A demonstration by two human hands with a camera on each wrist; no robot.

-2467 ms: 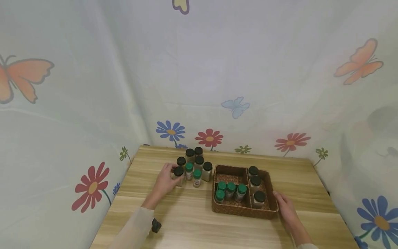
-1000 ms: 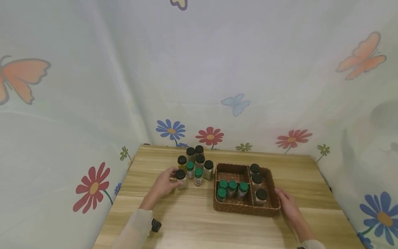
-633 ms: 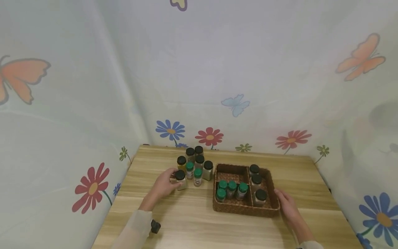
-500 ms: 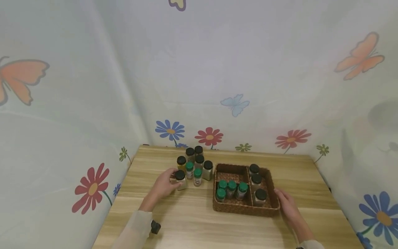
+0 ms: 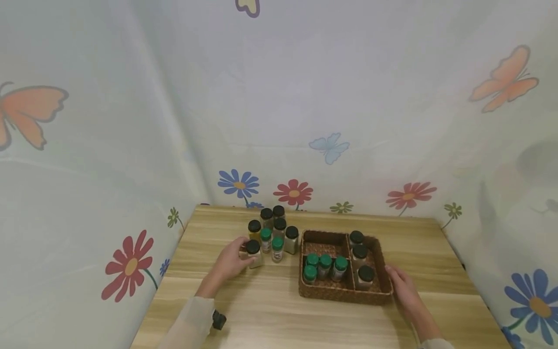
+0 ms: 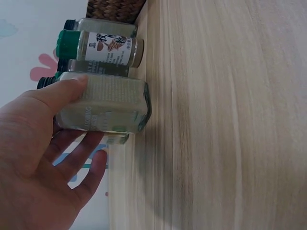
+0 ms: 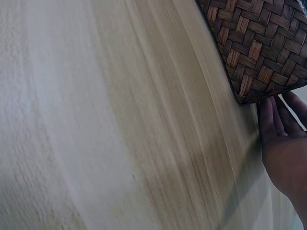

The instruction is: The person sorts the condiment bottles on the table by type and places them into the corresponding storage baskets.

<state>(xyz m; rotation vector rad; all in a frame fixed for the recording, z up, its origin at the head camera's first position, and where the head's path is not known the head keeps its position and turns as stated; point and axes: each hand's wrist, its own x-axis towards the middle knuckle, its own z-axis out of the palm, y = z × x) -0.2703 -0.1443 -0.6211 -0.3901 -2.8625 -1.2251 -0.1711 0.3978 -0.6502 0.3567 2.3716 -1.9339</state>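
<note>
My left hand (image 5: 229, 259) grips a square glass spice jar (image 6: 103, 103) with a black lid, thumb across one side and fingers along the other. The jar stands at the near left of a cluster of jars, its base at or close to the tabletop. Beside it are a green-capped spice bottle (image 6: 108, 49) with a printed label and another green-capped bottle (image 5: 266, 241). At the far right, my right hand (image 5: 403, 288) rests with fairly straight fingers against the outer wall of a brown woven basket (image 7: 261, 45); some of its fingertips are hidden.
Several black-lidded jars (image 5: 279, 227) stand behind the green-capped bottles. The basket's front left compartment holds several green-capped bottles (image 5: 340, 268); its right one holds three black-lidded jars (image 5: 365, 276). A printed cloth wall (image 5: 279, 97) borders the wooden table (image 5: 270, 310).
Since the oldest frame, my left hand and its spice jar have come slightly nearer, away from the cluster. Over the last second both hands stay almost still. The right hand keeps touching the basket.
</note>
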